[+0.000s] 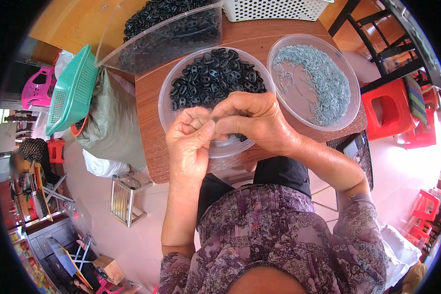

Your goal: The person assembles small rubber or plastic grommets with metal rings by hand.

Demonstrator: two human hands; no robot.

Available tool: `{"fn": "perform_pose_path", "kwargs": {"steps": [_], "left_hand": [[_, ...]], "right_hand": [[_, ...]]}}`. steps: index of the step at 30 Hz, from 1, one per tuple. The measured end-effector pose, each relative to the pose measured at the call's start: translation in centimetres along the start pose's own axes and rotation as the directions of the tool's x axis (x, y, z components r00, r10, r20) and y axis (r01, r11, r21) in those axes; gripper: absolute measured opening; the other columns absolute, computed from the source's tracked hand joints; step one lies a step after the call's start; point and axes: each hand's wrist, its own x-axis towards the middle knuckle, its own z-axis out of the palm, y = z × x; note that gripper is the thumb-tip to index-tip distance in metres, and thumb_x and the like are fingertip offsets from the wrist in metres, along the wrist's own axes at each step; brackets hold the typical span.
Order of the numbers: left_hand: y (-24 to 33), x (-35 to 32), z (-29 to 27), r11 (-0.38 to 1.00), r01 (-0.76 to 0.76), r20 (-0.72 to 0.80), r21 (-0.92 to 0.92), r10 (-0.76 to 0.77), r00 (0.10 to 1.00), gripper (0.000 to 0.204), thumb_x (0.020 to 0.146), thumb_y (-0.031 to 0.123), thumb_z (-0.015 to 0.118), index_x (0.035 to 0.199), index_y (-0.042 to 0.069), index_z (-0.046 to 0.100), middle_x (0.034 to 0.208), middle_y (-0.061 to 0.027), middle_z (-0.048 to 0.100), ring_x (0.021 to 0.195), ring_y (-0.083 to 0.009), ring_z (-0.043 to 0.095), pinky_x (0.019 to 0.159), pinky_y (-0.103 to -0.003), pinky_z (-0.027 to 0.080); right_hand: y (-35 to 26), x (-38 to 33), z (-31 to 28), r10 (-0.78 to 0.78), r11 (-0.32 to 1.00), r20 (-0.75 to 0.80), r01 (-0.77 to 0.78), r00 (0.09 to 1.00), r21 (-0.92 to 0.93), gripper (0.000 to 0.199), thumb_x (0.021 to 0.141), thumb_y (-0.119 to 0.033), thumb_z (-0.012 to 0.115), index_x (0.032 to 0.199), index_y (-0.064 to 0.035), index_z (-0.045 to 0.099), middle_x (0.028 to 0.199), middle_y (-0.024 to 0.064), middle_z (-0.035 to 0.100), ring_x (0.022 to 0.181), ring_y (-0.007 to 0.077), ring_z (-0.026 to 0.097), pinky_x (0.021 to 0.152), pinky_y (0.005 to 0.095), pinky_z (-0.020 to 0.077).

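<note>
My left hand (188,147) and my right hand (255,122) meet at the fingertips, over the near side of a round clear plastic bowl (163,93). Both are closed in a pinch, and whatever lies between the fingers is too small or too hidden to make out. Heaped in the bowl are small black oval pieces (215,73) with two holes each. To its right a shallow round clear tray (299,110) contains many thin grey-blue rod-like pieces (328,78), gathered mostly along its right side.
Behind the bowl, a large clear bin (157,46) of black pieces stands on the wooden table (154,161). A white perforated basket (279,10) sits at the back. Left are a green basket (71,93), a sack (112,122) and a metal stool (125,201); right, a red stool (387,110).
</note>
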Motion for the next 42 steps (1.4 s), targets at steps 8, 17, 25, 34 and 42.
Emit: {"fn": "perform_pose_path", "kwargs": {"steps": [8, 17, 25, 34, 42], "left_hand": [[0.3, -2.2, 1.7, 0.980, -0.049, -0.128, 0.195, 0.075, 0.989, 0.022, 0.075, 0.000, 0.065, 0.094, -0.008, 0.055, 0.078, -0.0111, 0.062, 0.063, -0.0175, 0.060, 0.061, -0.025, 0.048], [-0.7, -2.7, 1.5, 0.984, -0.076, -0.150, 0.164, 0.101, 0.984, 0.025, 0.074, -0.006, 0.063, 0.097, -0.007, 0.054, 0.080, -0.0115, 0.062, 0.069, -0.0172, 0.061, 0.061, -0.029, 0.054], [-1.3, -2.8, 2.3, 0.878, -0.194, -0.097, 0.438, 0.261, 0.960, 0.020, 0.078, 0.004, 0.065, 0.094, -0.006, 0.058, 0.078, -0.0052, 0.059, 0.066, -0.0122, 0.056, 0.063, -0.025, 0.051], [-2.0, -2.6, 1.1, 0.802, -0.218, -0.031, 0.556, 0.282, 0.959, 0.016, 0.080, 0.008, 0.064, 0.089, -0.003, 0.058, 0.075, -0.0059, 0.059, 0.063, -0.0109, 0.054, 0.062, -0.023, 0.048], [-2.1, -2.4, 1.0, 0.798, -0.214, -0.023, 0.564, 0.274, 0.961, 0.014, 0.080, 0.008, 0.064, 0.087, -0.004, 0.059, 0.075, -0.0064, 0.060, 0.061, -0.0108, 0.054, 0.060, -0.022, 0.047]], "right_hand": [[0.7, -0.2, -0.7, -0.266, 0.852, 0.083, 0.275, 0.960, -0.445, 0.002, 0.070, -0.005, 0.060, 0.071, -0.0047, 0.061, 0.071, 0.0024, 0.058, 0.070, 0.0175, 0.052, 0.066, 0.0287, 0.0415], [1.5, -1.9, 0.8, -0.498, 0.683, 0.064, 0.437, 0.865, -0.585, 0.017, 0.064, -0.002, 0.060, 0.081, 0.0011, 0.058, 0.069, 0.0122, 0.052, 0.067, 0.0298, 0.050, 0.059, 0.0376, 0.0421], [0.4, -2.7, -4.1, -0.523, 0.521, 0.048, 0.364, 0.851, -0.773, 0.019, 0.063, 0.000, 0.060, 0.082, 0.0000, 0.060, 0.078, 0.0110, 0.060, 0.070, 0.0299, 0.055, 0.062, 0.0383, 0.0459], [2.0, -1.4, -15.6, -0.320, 0.163, -0.077, -0.025, 0.944, -0.986, 0.008, 0.070, -0.008, 0.061, 0.078, -0.0069, 0.064, 0.073, 0.0104, 0.058, 0.078, 0.0297, 0.055, 0.069, 0.0388, 0.0438], [2.3, -1.6, -15.8, -0.196, 0.152, -0.040, -0.010, 0.980, -0.988, 0.009, 0.069, -0.008, 0.062, 0.078, -0.0078, 0.063, 0.072, 0.0089, 0.057, 0.079, 0.0282, 0.054, 0.070, 0.0368, 0.0438]]}}
